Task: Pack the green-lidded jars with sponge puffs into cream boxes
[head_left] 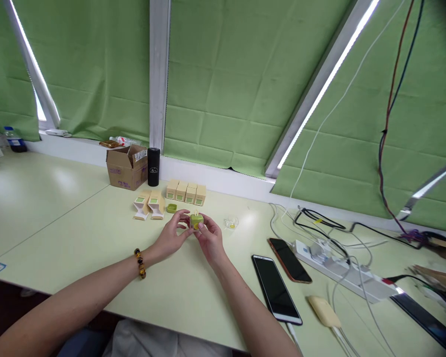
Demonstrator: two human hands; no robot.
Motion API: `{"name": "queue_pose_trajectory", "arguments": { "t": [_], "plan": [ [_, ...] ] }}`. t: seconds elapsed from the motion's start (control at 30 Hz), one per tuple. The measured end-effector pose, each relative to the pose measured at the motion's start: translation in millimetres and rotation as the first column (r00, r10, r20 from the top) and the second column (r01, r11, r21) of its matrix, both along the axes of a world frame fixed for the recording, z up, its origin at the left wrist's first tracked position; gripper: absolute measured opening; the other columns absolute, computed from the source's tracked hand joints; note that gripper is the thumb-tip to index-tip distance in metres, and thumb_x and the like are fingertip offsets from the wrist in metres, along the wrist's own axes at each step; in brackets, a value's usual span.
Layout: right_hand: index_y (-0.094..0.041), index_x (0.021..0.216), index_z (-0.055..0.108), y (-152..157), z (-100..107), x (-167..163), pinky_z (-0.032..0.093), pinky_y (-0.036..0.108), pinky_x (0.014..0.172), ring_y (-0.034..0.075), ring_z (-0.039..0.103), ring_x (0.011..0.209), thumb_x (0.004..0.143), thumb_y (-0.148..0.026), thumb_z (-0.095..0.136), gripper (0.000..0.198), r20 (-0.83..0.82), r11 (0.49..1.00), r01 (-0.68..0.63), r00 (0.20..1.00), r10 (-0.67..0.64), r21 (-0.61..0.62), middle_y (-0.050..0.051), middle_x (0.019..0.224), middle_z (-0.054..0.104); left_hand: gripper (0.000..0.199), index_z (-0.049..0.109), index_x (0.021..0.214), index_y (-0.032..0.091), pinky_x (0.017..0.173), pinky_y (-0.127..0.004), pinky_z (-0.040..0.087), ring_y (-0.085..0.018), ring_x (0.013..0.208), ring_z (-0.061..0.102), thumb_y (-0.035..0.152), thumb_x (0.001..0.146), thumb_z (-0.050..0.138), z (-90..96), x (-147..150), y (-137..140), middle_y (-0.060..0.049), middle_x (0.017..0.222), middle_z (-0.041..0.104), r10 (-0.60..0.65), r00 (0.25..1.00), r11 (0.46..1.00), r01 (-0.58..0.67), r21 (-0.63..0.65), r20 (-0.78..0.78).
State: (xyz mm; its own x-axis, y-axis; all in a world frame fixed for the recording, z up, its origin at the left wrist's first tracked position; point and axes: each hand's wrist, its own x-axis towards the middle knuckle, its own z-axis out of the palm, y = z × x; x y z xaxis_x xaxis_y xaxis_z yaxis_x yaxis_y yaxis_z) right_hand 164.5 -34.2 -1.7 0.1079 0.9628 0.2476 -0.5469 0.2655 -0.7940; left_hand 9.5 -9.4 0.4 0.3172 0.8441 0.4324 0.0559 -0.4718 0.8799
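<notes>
Fingertips meet around a small green item, which we see held up between our two hands above the pale table. Our right hand has hold of it, the thumb pressed on its front near a yellow patch and the fingers bent behind its right side. Our left hand is half curled, with thumb and fingertips at the item's left side; they are so small in view that we cannot tell whether that hand grips or merely steadies. A pale loop stands on top of the item, and we wear a beaded bracelet on the left wrist.

Just beyond the left hand we have a shallow green tray, and next to it two opened cartons with their flaps out. Behind these stands a row of four small boxes, side by side. Near the right hand lies a clear plastic piece with a yellow spot in it. Farther back we see a brown cardboard box beside a black tumbler. Off to our right, two phones lie near a white power strip.
</notes>
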Motion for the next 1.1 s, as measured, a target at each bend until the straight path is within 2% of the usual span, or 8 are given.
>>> {"name": "queue_pose_trajectory", "arguments": {
  "t": [0.17,0.4,0.57,0.67,0.77,0.97,1.1],
  "plan": [
    [-0.025,0.113,0.072,-2.0,-0.9,-1.8,0.057,0.043,0.097,0.024,0.068,0.105,0.075,-0.038,0.087,0.044,0.106,0.999,0.034,0.994,-0.032,-0.018,0.006,0.116,0.068,0.044,0.052,0.132,0.026,0.099,-0.041,0.054,-0.023,0.117,0.063,0.034,0.092,0.068,-5.8,0.0,7.4,-0.011,0.131,0.061,-0.01,0.996,1.0,0.011,-0.018,0.093],
    [-0.03,0.132,0.06,0.0,-5.6,0.0,0.058,0.043,0.098,0.022,0.068,0.105,0.077,-0.04,0.084,0.061,0.25,0.997,0.072,0.965,-0.079,0.039,0.006,0.123,0.062,0.042,0.057,0.131,0.023,0.094,-0.039,0.057,-0.023,0.114,0.063,0.038,0.093,0.066,-6.9,-3.7,17.8,-0.011,0.117,0.066,-0.024,0.985,0.999,0.031,-0.04,0.168],
    [-0.029,0.12,0.062,-3.3,-2.4,-4.2,0.061,0.039,0.089,0.02,0.069,0.096,0.081,-0.041,0.081,0.046,0.316,0.983,0.173,0.931,-0.181,0.054,0.006,0.126,0.06,0.038,0.065,0.123,0.021,0.09,-0.037,0.059,-0.024,0.114,0.063,0.042,0.092,0.066,-0.3,-4.5,15.7,-0.011,0.117,0.067,-0.009,0.99,0.999,0.014,-0.033,0.139],
    [-0.028,0.114,0.064,-3.5,-2.0,-5.0,0.062,0.037,0.085,0.018,0.069,0.091,0.084,-0.043,0.077,0.036,0.35,0.974,0.211,0.908,-0.229,0.089,0.006,0.127,0.062,0.039,0.064,0.124,0.021,0.088,-0.036,0.06,-0.023,0.111,0.064,0.045,0.093,0.064,0.6,-4.5,14.3,-0.01,0.118,0.067,-0.041,0.99,0.998,0.047,-0.042,0.138],
    [-0.026,0.112,0.066,-2.4,-3.2,-4.3,0.062,0.037,0.086,0.019,0.07,0.09,0.085,-0.045,0.076,0.035,0.353,0.975,0.197,0.909,-0.221,0.101,0.006,0.125,0.065,0.04,0.063,0.124,0.02,0.086,-0.037,0.06,-0.022,0.103,0.066,0.047,0.094,0.063,0.1,-4.1,13.9,-0.009,0.114,0.068,-0.074,0.986,0.995,0.084,-0.061,0.151],
    [-0.023,0.108,0.072,-0.6,-4.9,-1.1,0.063,0.037,0.085,0.02,0.071,0.093,0.082,-0.047,0.079,0.036,0.335,0.971,0.214,0.912,-0.237,0.102,0.008,0.126,0.066,0.039,0.064,0.117,0.019,0.086,-0.035,0.058,-0.022,0.103,0.066,0.048,0.092,0.067,0.6,-3.4,14.0,-0.009,0.109,0.069,-0.044,0.988,0.998,0.051,-0.044,0.147],
    [-0.024,0.114,0.072,-0.2,-7.6,1.3,0.062,0.04,0.09,0.021,0.071,0.098,0.086,-0.047,0.076,0.037,0.311,0.981,0.152,0.933,-0.183,0.123,0.008,0.127,0.066,0.039,0.063,0.118,0.019,0.086,-0.036,0.06,-0.022,0.102,0.067,0.048,0.092,0.066,-0.2,-2.5,14.5,-0.008,0.104,0.069,-0.049,0.983,0.996,0.061,-0.063,0.177]
  ]
}}
